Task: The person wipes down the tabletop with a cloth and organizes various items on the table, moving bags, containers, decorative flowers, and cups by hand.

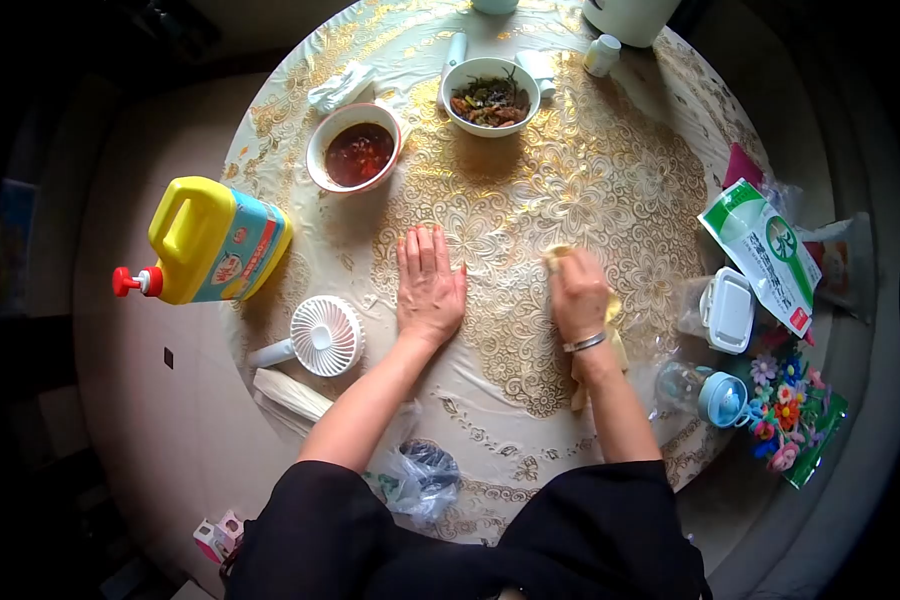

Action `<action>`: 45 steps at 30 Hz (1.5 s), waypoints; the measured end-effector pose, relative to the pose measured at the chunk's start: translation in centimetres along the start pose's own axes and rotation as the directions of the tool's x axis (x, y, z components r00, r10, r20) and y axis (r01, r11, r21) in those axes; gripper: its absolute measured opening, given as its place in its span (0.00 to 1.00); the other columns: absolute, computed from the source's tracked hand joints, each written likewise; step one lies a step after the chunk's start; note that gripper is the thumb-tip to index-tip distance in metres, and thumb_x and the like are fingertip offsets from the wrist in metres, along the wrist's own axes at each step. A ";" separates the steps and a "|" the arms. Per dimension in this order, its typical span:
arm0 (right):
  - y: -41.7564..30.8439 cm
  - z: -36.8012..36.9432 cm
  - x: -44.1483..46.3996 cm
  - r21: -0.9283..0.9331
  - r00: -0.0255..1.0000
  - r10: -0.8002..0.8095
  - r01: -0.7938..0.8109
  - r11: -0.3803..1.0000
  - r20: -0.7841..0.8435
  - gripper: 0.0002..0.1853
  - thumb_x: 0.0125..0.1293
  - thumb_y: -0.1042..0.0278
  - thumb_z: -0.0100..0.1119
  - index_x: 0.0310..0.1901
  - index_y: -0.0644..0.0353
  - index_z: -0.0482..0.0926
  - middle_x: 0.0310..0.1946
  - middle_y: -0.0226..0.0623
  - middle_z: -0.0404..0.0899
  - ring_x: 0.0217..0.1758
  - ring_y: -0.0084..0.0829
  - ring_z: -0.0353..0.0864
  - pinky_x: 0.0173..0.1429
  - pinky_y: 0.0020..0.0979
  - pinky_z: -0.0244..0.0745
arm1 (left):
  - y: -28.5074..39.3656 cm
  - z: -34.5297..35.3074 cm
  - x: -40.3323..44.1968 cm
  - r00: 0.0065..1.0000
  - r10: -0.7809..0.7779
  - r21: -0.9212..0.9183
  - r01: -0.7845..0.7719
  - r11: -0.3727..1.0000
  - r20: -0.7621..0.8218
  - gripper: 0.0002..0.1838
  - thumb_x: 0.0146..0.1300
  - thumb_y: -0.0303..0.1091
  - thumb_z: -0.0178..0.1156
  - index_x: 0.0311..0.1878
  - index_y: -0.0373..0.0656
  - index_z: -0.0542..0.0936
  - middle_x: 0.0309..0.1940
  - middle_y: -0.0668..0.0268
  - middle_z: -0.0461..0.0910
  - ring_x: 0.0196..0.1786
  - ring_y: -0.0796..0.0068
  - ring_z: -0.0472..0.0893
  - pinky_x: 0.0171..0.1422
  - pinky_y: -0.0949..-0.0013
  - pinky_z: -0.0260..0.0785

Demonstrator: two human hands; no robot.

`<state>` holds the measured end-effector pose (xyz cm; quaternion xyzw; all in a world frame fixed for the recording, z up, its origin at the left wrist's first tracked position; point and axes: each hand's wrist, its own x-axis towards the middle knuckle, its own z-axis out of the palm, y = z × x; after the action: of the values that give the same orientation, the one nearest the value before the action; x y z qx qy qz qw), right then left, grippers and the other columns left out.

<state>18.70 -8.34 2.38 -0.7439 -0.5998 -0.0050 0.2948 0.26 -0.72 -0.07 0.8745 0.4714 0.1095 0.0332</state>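
Note:
My left hand [430,285] lies flat on the patterned tablecloth [500,340], fingers stretched out. Bunched in my right hand [578,295] is a yellow cloth [615,325], pressed to the table with its end trailing below the wrist. A bowl of dark red sauce [358,155] stands beyond my left hand. Farther back is a white bowl of cooked food [488,98]. Left of my left forearm lies a small white handheld fan [326,335].
A yellow pump jug [215,240] stands at the left edge. Along the right edge are a green-white packet [765,250], a white lidded container [728,312], a blue-capped bottle [715,398] and colourful flowers [785,415]. A plastic bag [420,480] lies near my body; a small bottle [601,55] stands at the back.

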 end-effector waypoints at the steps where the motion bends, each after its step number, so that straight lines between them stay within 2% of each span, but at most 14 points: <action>1: -0.5 0.1 -0.2 0.038 0.997 -0.080 0.079 0.996 0.024 0.03 0.49 0.80 0.57 0.26 0.64 0.73 0.29 0.40 0.73 0.35 0.37 0.73 0.40 0.35 0.71 | -0.1 0.1 0.0 1.000 0.004 0.008 -0.004 1.000 0.001 0.34 0.61 0.45 0.45 0.63 0.27 0.56 0.61 0.44 0.54 0.66 0.49 0.53 0.72 0.52 0.39; 5: 1.2 -1.0 0.7 0.028 0.996 0.084 -0.085 0.996 0.032 0.04 0.47 0.81 0.56 0.27 0.64 0.73 0.29 0.39 0.72 0.35 0.38 0.73 0.39 0.34 0.70 | -0.1 0.1 0.1 0.999 0.011 -0.033 -0.012 0.999 -0.042 0.33 0.60 0.42 0.47 0.62 0.27 0.57 0.61 0.44 0.55 0.66 0.47 0.53 0.71 0.50 0.42; 9: -0.1 -0.3 -0.3 0.002 0.989 -0.130 0.130 0.992 0.070 0.03 0.48 0.80 0.55 0.27 0.64 0.73 0.29 0.40 0.72 0.35 0.38 0.72 0.38 0.35 0.70 | -0.1 0.0 0.1 0.999 0.009 -0.034 -0.010 0.999 -0.041 0.32 0.60 0.42 0.46 0.62 0.27 0.58 0.61 0.44 0.55 0.66 0.47 0.53 0.71 0.51 0.42; 19: 2.1 -0.3 0.5 -0.009 0.996 -0.063 0.063 0.998 0.061 0.01 0.52 0.77 0.55 0.27 0.64 0.74 0.30 0.38 0.73 0.33 0.35 0.73 0.37 0.33 0.72 | -0.1 0.2 -0.1 1.000 0.007 -0.015 -0.008 1.000 -0.024 0.33 0.60 0.43 0.46 0.62 0.27 0.57 0.61 0.45 0.55 0.66 0.48 0.53 0.72 0.52 0.40; 23: 5.0 -1.6 0.2 0.178 0.944 0.310 -0.287 0.941 -0.114 0.04 0.54 0.76 0.58 0.33 0.63 0.77 0.33 0.36 0.77 0.34 0.32 0.76 0.39 0.29 0.72 | -0.1 0.1 0.0 0.999 0.010 -0.007 -0.010 1.000 -0.035 0.34 0.60 0.45 0.45 0.63 0.27 0.57 0.62 0.45 0.55 0.66 0.49 0.53 0.72 0.52 0.39; 25: 5.8 -2.6 -0.5 0.622 0.762 0.637 -0.445 0.645 -0.115 0.06 0.59 0.74 0.57 0.38 0.64 0.77 0.37 0.34 0.78 0.37 0.26 0.77 0.42 0.25 0.72 | -0.1 0.2 -0.1 1.000 0.009 0.010 -0.009 1.000 -0.020 0.34 0.60 0.45 0.45 0.63 0.27 0.57 0.62 0.45 0.55 0.66 0.49 0.53 0.72 0.52 0.39; 26: 6.1 -3.1 -0.6 0.623 0.760 0.640 -0.447 0.642 -0.115 0.06 0.59 0.74 0.57 0.38 0.64 0.77 0.37 0.34 0.78 0.37 0.26 0.77 0.42 0.25 0.72 | -0.1 0.2 0.0 1.000 0.013 0.025 -0.012 1.000 -0.017 0.34 0.61 0.45 0.45 0.63 0.27 0.57 0.62 0.45 0.55 0.66 0.49 0.53 0.72 0.52 0.39; 28: 6.0 -4.5 -0.2 0.910 0.776 0.628 -0.302 0.286 0.060 0.09 0.64 0.74 0.52 0.45 0.64 0.74 0.42 0.33 0.78 0.41 0.23 0.77 0.46 0.25 0.72 | -0.1 0.2 0.1 1.000 0.012 0.026 -0.011 1.000 -0.015 0.34 0.61 0.45 0.45 0.63 0.27 0.57 0.62 0.45 0.55 0.66 0.49 0.53 0.72 0.52 0.39; 29: 5.6 -4.9 0.1 0.909 0.776 0.627 -0.301 0.288 0.058 0.09 0.64 0.74 0.52 0.45 0.64 0.74 0.42 0.33 0.78 0.41 0.23 0.77 0.46 0.25 0.72 | -0.1 0.2 0.1 1.000 0.008 0.025 -0.008 1.000 -0.011 0.34 0.61 0.45 0.45 0.63 0.27 0.57 0.62 0.45 0.55 0.66 0.49 0.53 0.72 0.52 0.39; 32: 3.9 -6.6 1.2 0.943 0.903 0.337 -0.170 -0.286 0.265 0.15 0.68 0.70 0.45 0.55 0.62 0.67 0.48 0.40 0.75 0.50 0.32 0.76 0.57 0.33 0.71 | -0.1 0.3 0.1 1.000 0.010 0.026 -0.010 1.000 -0.027 0.34 0.61 0.45 0.45 0.63 0.27 0.56 0.62 0.45 0.55 0.66 0.49 0.53 0.72 0.52 0.39; 35: 3.0 -7.3 1.5 0.854 0.875 0.366 -0.094 -0.511 0.316 0.15 0.68 0.70 0.45 0.55 0.63 0.67 0.49 0.41 0.75 0.52 0.34 0.75 0.59 0.35 0.69 | -0.2 0.4 0.0 1.000 0.011 0.004 -0.011 1.000 -0.022 0.34 0.61 0.45 0.45 0.63 0.27 0.56 0.62 0.45 0.55 0.67 0.49 0.53 0.72 0.52 0.39; 37: 3.1 -7.0 1.0 0.854 0.850 0.395 -0.115 -0.507 0.349 0.14 0.67 0.73 0.47 0.53 0.64 0.67 0.48 0.39 0.75 0.51 0.29 0.74 0.57 0.30 0.70 | -0.2 0.3 0.0 1.000 0.013 0.018 -0.013 1.000 -0.013 0.34 0.61 0.45 0.45 0.63 0.27 0.56 0.62 0.45 0.55 0.67 0.49 0.53 0.72 0.52 0.39; 39: 5.4 -4.9 -0.2 0.960 0.816 0.513 -0.270 -0.068 0.266 0.13 0.66 0.76 0.46 0.53 0.64 0.68 0.47 0.36 0.74 0.49 0.25 0.74 0.54 0.26 0.70 | -0.1 0.3 0.0 1.000 0.008 0.028 -0.007 1.000 -0.011 0.34 0.61 0.45 0.45 0.63 0.27 0.56 0.62 0.45 0.55 0.67 0.49 0.53 0.72 0.52 0.39; 45: 5.3 -4.5 -1.9 0.723 0.854 0.520 -0.343 0.600 -0.027 0.15 0.64 0.80 0.46 0.52 0.63 0.68 0.45 0.35 0.74 0.49 0.24 0.73 0.55 0.24 0.67 | 0.0 0.3 0.1 1.000 0.013 0.011 -0.013 1.000 -0.013 0.34 0.61 0.44 0.46 0.63 0.27 0.57 0.62 0.44 0.55 0.66 0.49 0.53 0.72 0.52 0.40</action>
<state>24.47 -12.58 3.14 -0.6944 -0.3179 0.2042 0.6125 0.32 -0.62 -0.31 0.8769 0.4666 0.1128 0.0245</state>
